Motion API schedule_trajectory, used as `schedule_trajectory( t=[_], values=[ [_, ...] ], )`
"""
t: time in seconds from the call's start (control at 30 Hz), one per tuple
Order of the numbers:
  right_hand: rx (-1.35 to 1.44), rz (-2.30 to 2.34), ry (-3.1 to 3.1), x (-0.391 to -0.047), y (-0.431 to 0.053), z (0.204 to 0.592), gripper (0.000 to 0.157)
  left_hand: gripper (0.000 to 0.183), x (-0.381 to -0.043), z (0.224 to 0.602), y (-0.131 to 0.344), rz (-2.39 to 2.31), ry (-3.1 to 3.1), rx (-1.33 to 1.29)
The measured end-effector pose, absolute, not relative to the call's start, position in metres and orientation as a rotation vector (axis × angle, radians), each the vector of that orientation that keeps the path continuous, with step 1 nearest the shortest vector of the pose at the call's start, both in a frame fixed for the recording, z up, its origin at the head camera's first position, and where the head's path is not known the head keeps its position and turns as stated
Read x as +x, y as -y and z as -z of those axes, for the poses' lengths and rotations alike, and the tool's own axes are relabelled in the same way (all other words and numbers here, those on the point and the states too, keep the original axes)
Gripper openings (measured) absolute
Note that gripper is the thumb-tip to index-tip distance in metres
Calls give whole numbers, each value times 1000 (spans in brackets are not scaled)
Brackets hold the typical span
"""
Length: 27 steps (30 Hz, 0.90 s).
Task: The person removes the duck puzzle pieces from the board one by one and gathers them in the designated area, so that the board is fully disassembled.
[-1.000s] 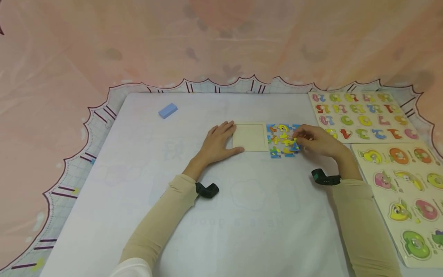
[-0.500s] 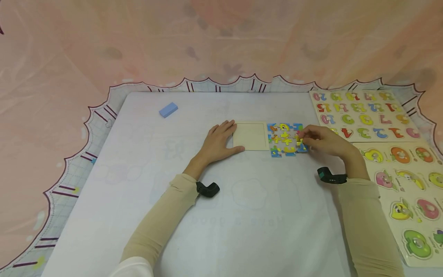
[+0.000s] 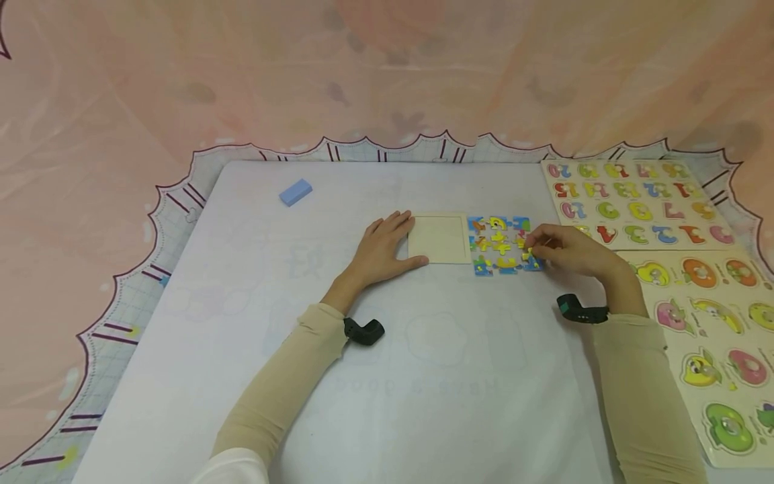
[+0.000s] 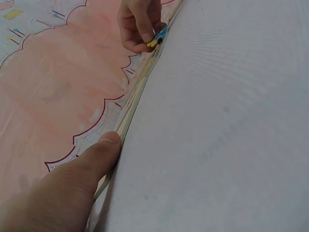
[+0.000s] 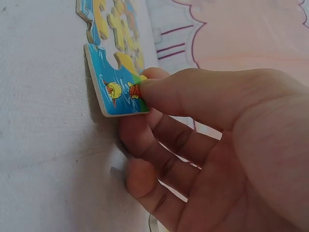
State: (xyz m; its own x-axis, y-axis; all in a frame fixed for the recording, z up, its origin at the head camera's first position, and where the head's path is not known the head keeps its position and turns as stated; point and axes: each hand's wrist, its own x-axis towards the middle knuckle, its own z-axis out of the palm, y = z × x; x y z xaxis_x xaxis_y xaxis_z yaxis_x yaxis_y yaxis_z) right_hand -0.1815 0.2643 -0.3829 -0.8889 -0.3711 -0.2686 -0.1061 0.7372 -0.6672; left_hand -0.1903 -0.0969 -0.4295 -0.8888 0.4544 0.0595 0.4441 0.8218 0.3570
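Note:
My left hand (image 3: 383, 250) rests at the left edge of a pale wooden puzzle tray (image 3: 439, 240), fingers spread and thumb by its lower edge. In the left wrist view, the thumb (image 4: 94, 159) lies along the tray's side. My right hand (image 3: 565, 249) pinches a blue corner jigsaw piece (image 5: 116, 99) with a duck-like picture, between thumb and fingers. That piece is at the lower right corner of several loose jigsaw pieces (image 3: 498, 246), laid out just right of the tray. The right fingers partly hide it in the head view.
A blue block (image 3: 295, 193) lies at the back left of the white table (image 3: 423, 417). On the right are a number board (image 3: 653, 212) at the back and a fruit board (image 3: 665, 279) in front, partly behind my right forearm.
Over the last second my right hand has moved a little to the right with the corner jigsaw piece, to the outer corner of the layout. My left hand has stayed on the tray.

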Motion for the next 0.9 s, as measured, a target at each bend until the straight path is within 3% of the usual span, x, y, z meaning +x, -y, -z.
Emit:
schedule_trajectory(
  t=[0.9],
  values=[
    [-457,860,-2572,-181,-264,386,16,87,-189,431,97,-582,-2970,732]
  ],
)
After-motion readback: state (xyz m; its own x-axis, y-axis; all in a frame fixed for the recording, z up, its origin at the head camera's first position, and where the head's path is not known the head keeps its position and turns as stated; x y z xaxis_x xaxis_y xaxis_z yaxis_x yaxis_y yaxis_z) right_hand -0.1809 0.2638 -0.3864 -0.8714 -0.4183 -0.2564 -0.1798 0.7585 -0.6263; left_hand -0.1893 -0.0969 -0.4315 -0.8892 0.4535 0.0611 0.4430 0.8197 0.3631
